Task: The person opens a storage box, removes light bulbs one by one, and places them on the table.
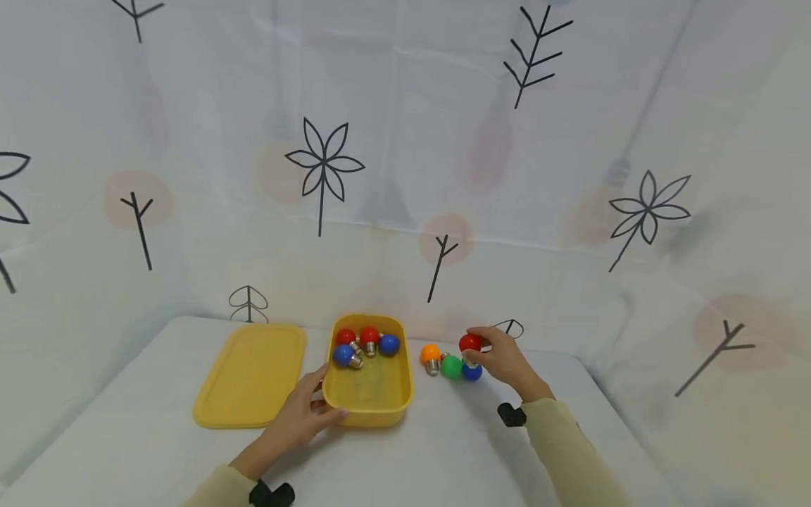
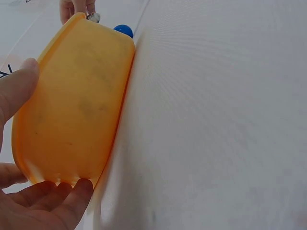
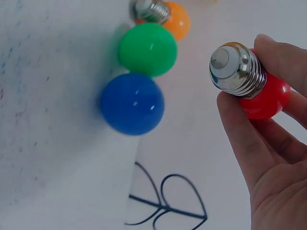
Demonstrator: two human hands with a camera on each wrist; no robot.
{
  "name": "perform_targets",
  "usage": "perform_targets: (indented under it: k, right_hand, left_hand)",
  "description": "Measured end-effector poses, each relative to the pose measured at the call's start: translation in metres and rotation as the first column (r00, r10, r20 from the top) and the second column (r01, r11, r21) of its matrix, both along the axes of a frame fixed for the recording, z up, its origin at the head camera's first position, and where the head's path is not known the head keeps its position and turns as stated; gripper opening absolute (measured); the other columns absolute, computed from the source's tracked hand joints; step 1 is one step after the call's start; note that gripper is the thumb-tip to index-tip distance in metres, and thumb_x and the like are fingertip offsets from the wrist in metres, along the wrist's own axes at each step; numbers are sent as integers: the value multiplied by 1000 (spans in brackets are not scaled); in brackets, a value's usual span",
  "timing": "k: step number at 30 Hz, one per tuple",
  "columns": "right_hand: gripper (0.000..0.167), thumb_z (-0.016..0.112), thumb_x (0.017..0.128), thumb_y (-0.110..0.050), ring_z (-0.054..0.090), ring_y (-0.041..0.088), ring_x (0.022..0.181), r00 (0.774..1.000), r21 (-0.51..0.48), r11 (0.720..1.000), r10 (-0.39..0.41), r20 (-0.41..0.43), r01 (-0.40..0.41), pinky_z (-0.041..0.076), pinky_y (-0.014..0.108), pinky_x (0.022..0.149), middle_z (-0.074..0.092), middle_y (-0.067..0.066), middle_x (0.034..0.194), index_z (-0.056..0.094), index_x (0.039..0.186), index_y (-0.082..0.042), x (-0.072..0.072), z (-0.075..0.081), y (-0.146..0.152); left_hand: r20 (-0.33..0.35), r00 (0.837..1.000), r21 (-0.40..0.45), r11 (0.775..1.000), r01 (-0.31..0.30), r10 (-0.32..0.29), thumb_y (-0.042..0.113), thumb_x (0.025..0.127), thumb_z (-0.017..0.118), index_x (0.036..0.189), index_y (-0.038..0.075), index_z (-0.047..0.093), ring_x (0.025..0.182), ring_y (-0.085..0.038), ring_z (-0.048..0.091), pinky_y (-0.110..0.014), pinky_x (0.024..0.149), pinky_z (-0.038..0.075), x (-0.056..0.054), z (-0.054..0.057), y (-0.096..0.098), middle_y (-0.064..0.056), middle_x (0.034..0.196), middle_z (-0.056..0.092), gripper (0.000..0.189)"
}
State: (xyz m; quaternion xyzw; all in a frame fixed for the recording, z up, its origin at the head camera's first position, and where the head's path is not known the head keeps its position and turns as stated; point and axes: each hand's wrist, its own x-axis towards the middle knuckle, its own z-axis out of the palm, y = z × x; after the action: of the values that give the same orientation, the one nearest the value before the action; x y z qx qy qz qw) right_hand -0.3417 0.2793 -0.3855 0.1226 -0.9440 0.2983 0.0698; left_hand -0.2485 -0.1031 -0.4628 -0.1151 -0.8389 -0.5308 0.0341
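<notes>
Between thumb and fingers, my right hand (image 1: 503, 358) pinches a red light bulb (image 3: 268, 98), its silver screw base exposed in the right wrist view. Just below and beside it lie a blue bulb (image 3: 133, 104), a green bulb (image 3: 147, 49) and an orange bulb (image 3: 177, 21). My left hand (image 1: 304, 412) grips the near left corner of a yellow plastic box (image 1: 367, 417), thumb at the near rim and fingers along the side. Inside the box, toward its far end, are two red bulbs (image 1: 369, 336) and two blue bulbs (image 1: 389, 344).
A flat yellow lid (image 1: 250, 377) lies on the white table (image 1: 437, 458), left of the box. Behind the table hangs a white cloth (image 1: 393, 176) printed with plant drawings. Dark straps (image 1: 512, 415) circle both wrists.
</notes>
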Motion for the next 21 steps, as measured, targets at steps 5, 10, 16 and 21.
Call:
perform_targets:
  k: [5, 10, 16, 21]
  right_hand:
    - [55, 72, 86, -27, 54, 32, 109, 1000, -4, 1000, -19, 17, 19, 55, 42, 82, 58, 13, 123, 54, 134, -6, -3, -6, 15]
    - [54, 72, 86, -25, 55, 33, 108, 1000, 3, 1000, -16, 27, 16, 56, 41, 80, 59, 15, 121, 54, 132, -3, -6, -12, 26]
    - [54, 72, 87, -23, 54, 32, 107, 997, 3, 999, -53, 63, 53, 56, 40, 81, 58, 14, 120, 53, 133, -3, -13, -20, 36]
    - [54, 72, 86, -22, 54, 33, 107, 991, -5, 997, -75, 113, 76, 56, 40, 80, 58, 15, 120, 53, 134, -5, -18, -28, 42]
  left_hand:
    - [8, 1000, -3, 1000, -3, 3, 37, 75, 81, 151, 7, 27, 125, -27, 46, -36, 96, 49, 0, 0, -1, -14, 139, 41, 98]
    - [18, 1000, 4, 1000, -5, 5, 36, 75, 81, 151, 7, 26, 125, -26, 46, -36, 97, 49, -1, 1, -2, -13, 137, 42, 98]
    - [21, 1000, 9, 1000, 1, -1, 37, 75, 81, 151, 7, 26, 125, -26, 46, -36, 96, 49, -1, 0, -3, -13, 137, 42, 99]
    - [16, 1000, 0, 1000, -1, 1, 39, 74, 81, 151, 7, 27, 124, -26, 46, -36, 96, 49, -2, -1, -3, -13, 136, 43, 99]
